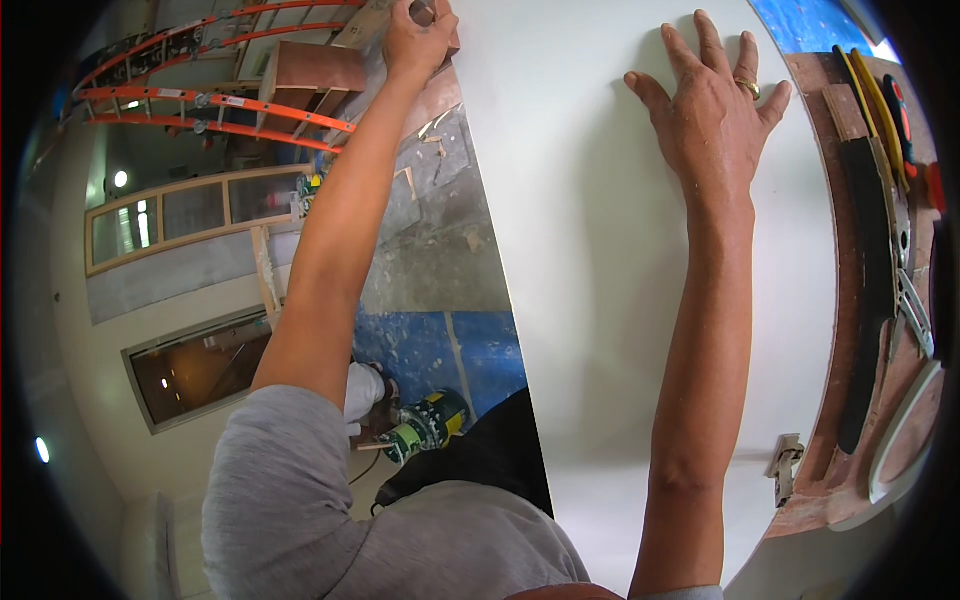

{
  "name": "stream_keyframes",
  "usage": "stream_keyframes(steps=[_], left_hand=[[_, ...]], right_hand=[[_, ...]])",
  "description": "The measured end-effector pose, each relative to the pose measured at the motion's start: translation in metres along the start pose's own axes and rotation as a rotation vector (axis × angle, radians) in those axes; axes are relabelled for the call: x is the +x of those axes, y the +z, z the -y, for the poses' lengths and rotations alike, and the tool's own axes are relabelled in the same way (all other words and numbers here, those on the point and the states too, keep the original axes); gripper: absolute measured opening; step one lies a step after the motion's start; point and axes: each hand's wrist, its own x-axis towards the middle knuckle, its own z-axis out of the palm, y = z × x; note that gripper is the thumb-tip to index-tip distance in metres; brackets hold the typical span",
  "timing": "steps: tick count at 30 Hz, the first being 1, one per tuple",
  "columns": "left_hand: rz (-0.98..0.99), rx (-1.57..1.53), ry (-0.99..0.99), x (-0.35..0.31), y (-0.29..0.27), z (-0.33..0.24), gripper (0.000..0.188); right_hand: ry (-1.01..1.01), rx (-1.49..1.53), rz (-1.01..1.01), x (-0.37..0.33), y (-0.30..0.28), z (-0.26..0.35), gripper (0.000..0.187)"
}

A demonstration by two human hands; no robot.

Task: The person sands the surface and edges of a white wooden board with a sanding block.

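A long white panel stretches away in front of me. My right hand lies flat on its far part, fingers spread, a gold ring on one finger. At the far left edge of the panel, my left hand is closed with its fingers curled round a small dark, round-ended thing. What this thing is I cannot make out, as the hand covers most of it. On the panel's right edge, near me, sits a metal cabinet hinge.
Right of the panel, a brown board bears a long black strip, yellow-handled tools and metal pliers. To the left are orange ladders, a framed panel and a green power tool near blue floor sheeting.
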Motion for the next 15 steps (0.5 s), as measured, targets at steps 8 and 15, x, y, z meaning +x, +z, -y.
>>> stream_keyframes(steps=[8, 15], left_hand=[[0.11, -0.104, -0.039, -0.028, -0.005, 0.009, 0.066], [0.396, -0.686, -0.558, -0.109, -0.082, -0.054, 0.07]], right_hand=[[0.012, -0.026, 0.031, 0.0, -0.002, -0.004, 0.058], [0.005, -0.021, 0.046, 0.004, -0.007, -0.005, 0.058]])
